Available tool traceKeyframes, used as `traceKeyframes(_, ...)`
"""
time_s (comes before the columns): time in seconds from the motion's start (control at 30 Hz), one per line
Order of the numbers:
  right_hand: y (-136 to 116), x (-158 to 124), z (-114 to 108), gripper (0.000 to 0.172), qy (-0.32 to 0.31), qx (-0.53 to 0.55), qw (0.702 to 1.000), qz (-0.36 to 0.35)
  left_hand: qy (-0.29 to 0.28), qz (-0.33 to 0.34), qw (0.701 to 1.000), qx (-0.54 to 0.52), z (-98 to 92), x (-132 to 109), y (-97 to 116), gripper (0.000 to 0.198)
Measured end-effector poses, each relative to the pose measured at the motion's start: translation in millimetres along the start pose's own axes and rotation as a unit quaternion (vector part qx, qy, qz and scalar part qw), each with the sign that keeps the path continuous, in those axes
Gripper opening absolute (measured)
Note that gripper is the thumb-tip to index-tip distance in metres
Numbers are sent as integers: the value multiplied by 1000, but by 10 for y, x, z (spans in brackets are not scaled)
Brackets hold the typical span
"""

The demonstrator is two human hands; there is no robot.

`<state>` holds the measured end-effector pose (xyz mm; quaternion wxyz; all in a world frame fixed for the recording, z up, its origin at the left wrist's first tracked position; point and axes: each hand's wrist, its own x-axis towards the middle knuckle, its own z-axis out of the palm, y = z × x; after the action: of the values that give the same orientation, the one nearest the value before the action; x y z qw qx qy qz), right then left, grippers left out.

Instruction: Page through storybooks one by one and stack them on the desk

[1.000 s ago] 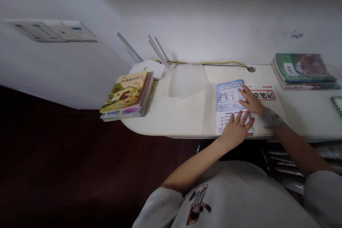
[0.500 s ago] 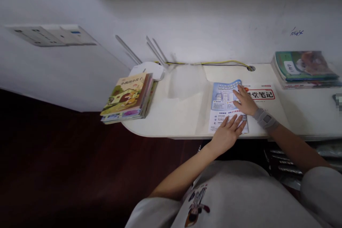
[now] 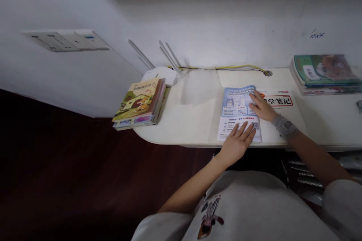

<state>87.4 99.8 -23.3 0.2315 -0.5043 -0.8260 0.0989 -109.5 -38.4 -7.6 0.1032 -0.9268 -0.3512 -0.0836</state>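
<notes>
A blue and white leaflet [image 3: 235, 110] lies on the white desk [image 3: 192, 120], partly over a white notebook [image 3: 278, 101] with red and black characters. My left hand [image 3: 237, 141] lies flat on the leaflet's near edge, fingers stretched out. My right hand [image 3: 261, 106] rests flat on the leaflet's right side, where it meets the notebook, fingers spread. A grey watch band [image 3: 285, 126] sits on my right wrist.
A stack of picture books [image 3: 140, 102] lies at the desk's left end, in front of a white router [image 3: 162, 73] with antennas. Another book stack [image 3: 325, 73] sits at the back right. A yellow cable [image 3: 234, 67] runs along the wall. Wall sockets [image 3: 68, 39] at left.
The leaflet has slid a little to the left over the notebook under both hands, showing more of the notebook's characters. Both hands stay flat on it.
</notes>
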Motion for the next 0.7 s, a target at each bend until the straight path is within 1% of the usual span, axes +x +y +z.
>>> traceKeyframes(0.07, 34, 21, -34, 58, -5, -39, 999, 31, -4, -4, 1000, -16, -42, 12, -32, 44)
traceKeyframes(0.13, 42, 22, -70, 62, -28, -94, 994, 48, -14, -20, 999, -37, -93, 93, -27, 52)
traceKeyframes(0.2, 29, 4, -98, 66, -50, -138, 988, 45, -33, -47, 997, -54, -139, 250, 6, 66)
traceKeyframes(0.27, 15, -26, -117, 68, -58, -163, 984, 33, -61, -77, 993, -66, -164, 452, 51, 77)
traceKeyframes(0.37, 30, -69, -135, 64, -61, -181, 982, 14, -102, -111, 985, -79, -156, 728, 115, 85)
traceKeyframes(0.43, 66, -80, -146, 60, -61, -184, 981, 8, -116, -127, 982, -79, -135, 837, 143, 87)
traceKeyframes(0.57, 129, -7, -159, 55, -64, -165, 984, 14, -129, -150, 977, -76, -96, 874, 149, 83)
traceKeyframes(0.7, 81, 154, -119, 57, -66, -139, 987, 44, -129, -156, 976, -76, -64, 819, 121, 77)
